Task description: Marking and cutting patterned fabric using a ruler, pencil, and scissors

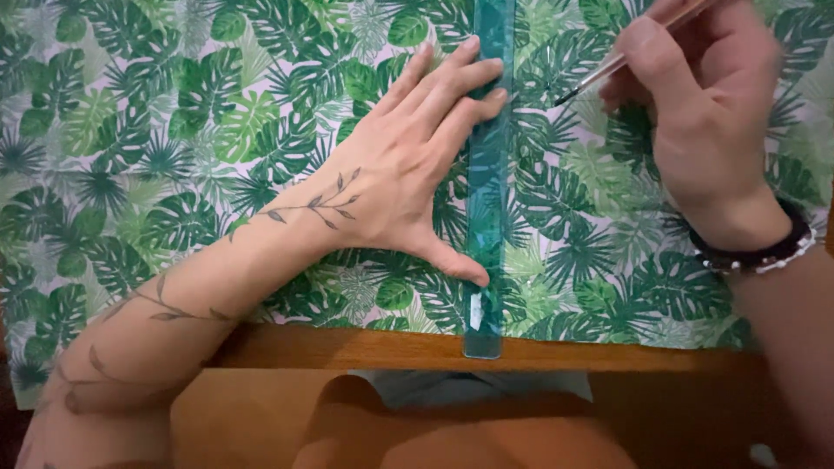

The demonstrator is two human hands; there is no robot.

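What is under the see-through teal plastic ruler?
Through the see-through teal plastic ruler, the green leaf-print paper shows; its near end overhangs the brown wooden table edge. The left hand covers some paper beside it.

A small white label sits near the near end of the teal ruler.

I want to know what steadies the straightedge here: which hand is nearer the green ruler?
Left. The left hand presses fingers and thumb on the green ruler; the right hand holds a thin pen just right of it, apart.
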